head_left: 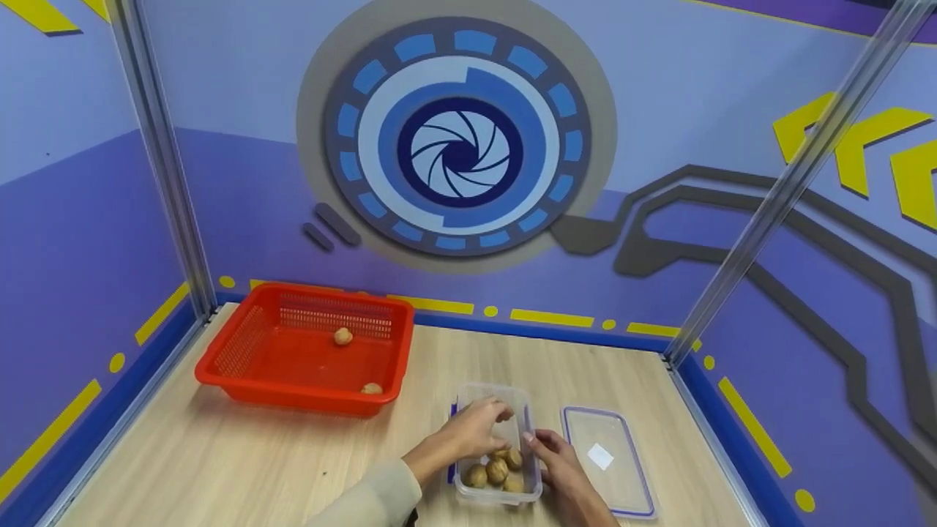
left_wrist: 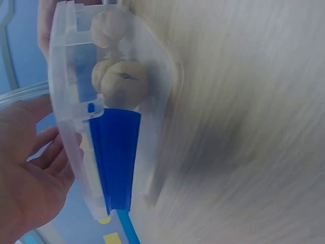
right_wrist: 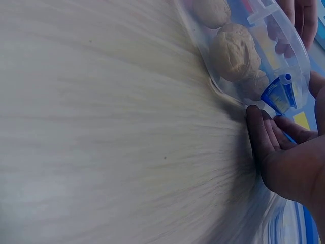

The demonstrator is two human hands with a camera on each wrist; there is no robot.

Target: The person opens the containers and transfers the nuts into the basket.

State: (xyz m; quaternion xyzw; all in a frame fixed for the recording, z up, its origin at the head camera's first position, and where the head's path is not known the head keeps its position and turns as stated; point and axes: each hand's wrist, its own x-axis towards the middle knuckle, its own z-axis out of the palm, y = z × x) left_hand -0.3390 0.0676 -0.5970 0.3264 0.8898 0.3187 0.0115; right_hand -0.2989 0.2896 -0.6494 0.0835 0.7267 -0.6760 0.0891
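Observation:
A clear plastic food container (head_left: 516, 399) with blue side clips stands on the table. Several walnuts (head_left: 496, 471) lie at its near end. My left hand (head_left: 476, 428) reaches over the container's left wall, its fingers bent loosely inside above the walnuts. No walnut shows in that hand. In the left wrist view, a blue clip (left_wrist: 116, 157) hangs down along the container's side. My right hand (head_left: 560, 461) is at the right wall, fingertips by the rim. The right wrist view shows its fingers fairly straight beside another blue clip (right_wrist: 280, 95).
A red plastic basket (head_left: 293, 399) stands at the back left with two walnuts (head_left: 342, 337) in view inside. Right of the container lies its clear lid (head_left: 618, 479) with a blue seal and a white label. Metal posts and printed panels enclose the table (head_left: 241, 461).

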